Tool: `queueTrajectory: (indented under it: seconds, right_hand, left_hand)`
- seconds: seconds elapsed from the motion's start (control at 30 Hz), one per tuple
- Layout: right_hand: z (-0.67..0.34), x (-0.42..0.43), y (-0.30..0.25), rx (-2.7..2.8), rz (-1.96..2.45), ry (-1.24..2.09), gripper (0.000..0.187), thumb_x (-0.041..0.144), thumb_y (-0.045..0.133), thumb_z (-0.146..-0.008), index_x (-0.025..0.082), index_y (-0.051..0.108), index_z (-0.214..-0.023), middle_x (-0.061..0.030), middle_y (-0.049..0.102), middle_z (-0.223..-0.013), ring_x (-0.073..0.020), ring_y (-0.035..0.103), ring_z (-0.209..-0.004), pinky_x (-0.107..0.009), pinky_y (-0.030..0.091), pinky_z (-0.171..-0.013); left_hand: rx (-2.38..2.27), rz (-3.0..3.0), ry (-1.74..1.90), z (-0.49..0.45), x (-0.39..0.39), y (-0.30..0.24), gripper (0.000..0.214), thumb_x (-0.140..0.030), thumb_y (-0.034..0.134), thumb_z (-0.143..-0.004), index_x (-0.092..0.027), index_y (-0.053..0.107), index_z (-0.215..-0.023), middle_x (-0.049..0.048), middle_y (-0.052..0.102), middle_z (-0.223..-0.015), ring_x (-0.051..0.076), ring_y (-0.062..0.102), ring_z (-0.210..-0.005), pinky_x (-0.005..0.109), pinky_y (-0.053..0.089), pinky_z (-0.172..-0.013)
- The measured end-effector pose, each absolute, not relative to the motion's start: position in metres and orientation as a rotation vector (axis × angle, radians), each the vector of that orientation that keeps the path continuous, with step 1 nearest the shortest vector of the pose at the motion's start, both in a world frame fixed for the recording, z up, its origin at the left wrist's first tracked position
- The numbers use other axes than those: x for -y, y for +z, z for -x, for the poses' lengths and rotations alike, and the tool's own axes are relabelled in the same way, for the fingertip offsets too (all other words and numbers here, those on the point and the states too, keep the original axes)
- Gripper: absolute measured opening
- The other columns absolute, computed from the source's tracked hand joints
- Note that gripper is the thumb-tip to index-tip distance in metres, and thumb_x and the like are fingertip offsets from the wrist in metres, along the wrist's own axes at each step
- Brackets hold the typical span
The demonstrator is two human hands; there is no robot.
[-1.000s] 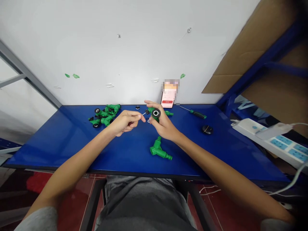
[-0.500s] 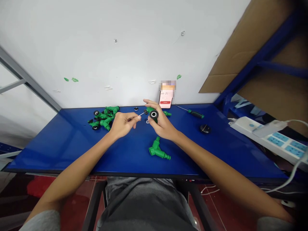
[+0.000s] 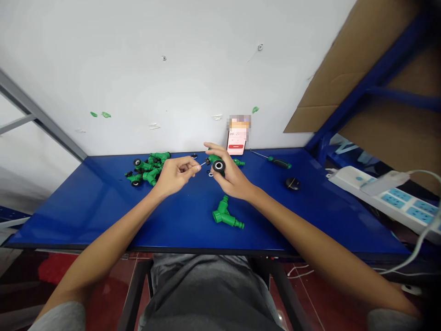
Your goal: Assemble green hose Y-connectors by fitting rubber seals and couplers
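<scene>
Plainly, the right hand [image 3: 233, 178] grips a green fitting [image 3: 217, 162] (black-ended).

"What sort of place is this?"

"A workshop, I'd say: branched green plastic fittings [image 3: 149, 176] lie heaped towards the far left corner of my glossy blue workbench [image 3: 86, 211], a green-and-black-handled screwdriver [image 3: 277, 161] near the far right."
</scene>
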State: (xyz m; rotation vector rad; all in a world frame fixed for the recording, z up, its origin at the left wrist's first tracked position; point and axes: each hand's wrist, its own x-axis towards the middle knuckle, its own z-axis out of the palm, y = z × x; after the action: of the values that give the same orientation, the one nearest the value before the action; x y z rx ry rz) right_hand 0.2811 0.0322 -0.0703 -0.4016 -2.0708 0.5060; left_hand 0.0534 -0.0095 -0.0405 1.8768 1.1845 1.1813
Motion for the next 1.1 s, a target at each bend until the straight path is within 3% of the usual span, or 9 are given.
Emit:
queueTrajectory:
  seconds: [0.17,0.3,0.53,0.7,0.97,1.1]
  right_hand:
    - [-0.280,-0.029,-0.071,2.082,0.410,0.541,0.063,0.009,0.056,-0.097,0.037,0.045,-0.152,-0.0100,0.044,-0.173,-0.0324,0.043,-0.161,-0.068,0.047,-0.125]
    - [-0.277,-0.026,-0.069,2.033,0.389,0.458,0.051,0.013,0.060,-0.098,0.034,0.052,-0.144,-0.0123,0.055,-0.161,-0.0330,0.052,-0.154,-0.067,0.046,-0.125]
    - [-0.271,-0.025,-0.068,1.909,0.490,0.441,0.029,0.024,0.068,-0.100,0.031,0.061,-0.127,-0.0119,0.071,-0.138,-0.0331,0.067,-0.133,-0.062,0.053,-0.117]
    - [-0.273,-0.026,-0.066,1.904,0.458,0.431,0.022,0.023,0.070,-0.100,0.031,0.068,-0.120,-0.0100,0.072,-0.129,-0.0320,0.070,-0.123,-0.059,0.056,-0.111]
    - [-0.273,-0.026,-0.064,1.915,0.465,0.397,0.013,0.027,0.069,-0.102,0.031,0.070,-0.115,-0.0096,0.071,-0.124,-0.0314,0.070,-0.118,-0.059,0.057,-0.107]
    - [-0.273,-0.027,-0.063,1.931,0.407,0.395,0.011,0.027,0.068,-0.104,0.032,0.069,-0.114,-0.0092,0.070,-0.124,-0.0310,0.070,-0.117,-0.059,0.057,-0.105]
  left_hand:
    - [-1.112,-1.787,0.995,-0.052,0.015,-0.032,0.042,-0.056,0.076,-0.097,-0.015,0.072,-0.090,-0.0018,0.065,-0.065,0.006,0.051,-0.036,0.020,0.036,-0.037]
    - [-1.193,-1.735,1.003,-0.055,0.017,-0.030,0.034,-0.045,0.087,-0.089,-0.018,0.068,-0.094,-0.0057,0.062,-0.057,0.005,0.046,-0.032,0.017,0.029,-0.032]
    - [-1.136,-1.865,1.122,-0.056,0.018,-0.037,0.043,-0.055,0.084,-0.091,-0.016,0.072,-0.080,0.0028,0.071,-0.063,0.011,0.063,-0.049,0.021,0.050,-0.049]
    - [-1.145,-2.001,1.072,-0.056,0.019,-0.034,0.041,-0.051,0.071,-0.101,-0.015,0.077,-0.082,0.0037,0.074,-0.070,0.009,0.056,-0.049,0.020,0.043,-0.049]
    - [-1.234,-2.029,0.993,-0.058,0.020,-0.036,0.034,-0.042,0.060,-0.105,-0.016,0.074,-0.088,0.0005,0.071,-0.069,0.009,0.054,-0.044,0.022,0.041,-0.048]
    - [-1.222,-1.974,0.983,-0.060,0.023,-0.035,0.024,-0.041,0.062,-0.104,-0.018,0.067,-0.097,-0.0024,0.068,-0.074,0.007,0.057,-0.041,0.020,0.042,-0.044]
